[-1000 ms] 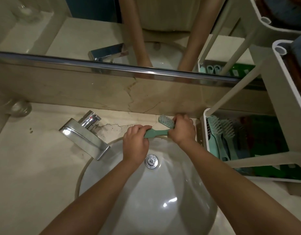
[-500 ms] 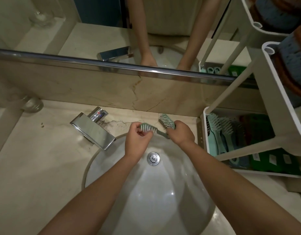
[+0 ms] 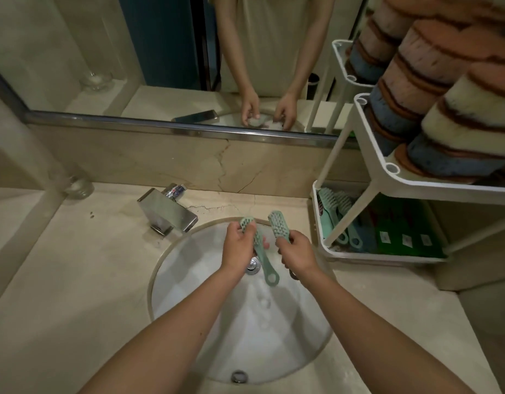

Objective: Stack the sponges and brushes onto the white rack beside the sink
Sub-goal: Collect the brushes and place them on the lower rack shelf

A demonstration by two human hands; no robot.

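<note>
So, change: a second ago both hands were bunched on the brushes at the back edge of the sink [image 3: 245, 336]; now they're split, one brush each, lifted over the basin.
Left hand [image 3: 238, 248]: fingers curl round the bristle end of the left brush [image 3: 264, 263], and its handle hangs down toward the drain.
Right hand [image 3: 298, 253]: it's wrapped round the handle of the right brush [image 3: 278, 227], with the bristle head poking up and away from me.
Brushes: they're near each other but apart, both in the air, nowhere near the rack [image 3: 433, 186] yet.
Rack: it's off to my right. The low tier already holds racked brushes [image 3: 331, 206] beside green sponges [image 3: 402, 237], and stacked sponges [image 3: 458, 123] fill the top tier.
Meaning: the pick-up looks done to me. Both brushes are free to carry, and the low tier seems the place for them.
Next: I reckon a swing right, right brush first.
Watch: the slanted post crosses the low tier's opening, and the left brush's dangling handle could clip it.
</note>
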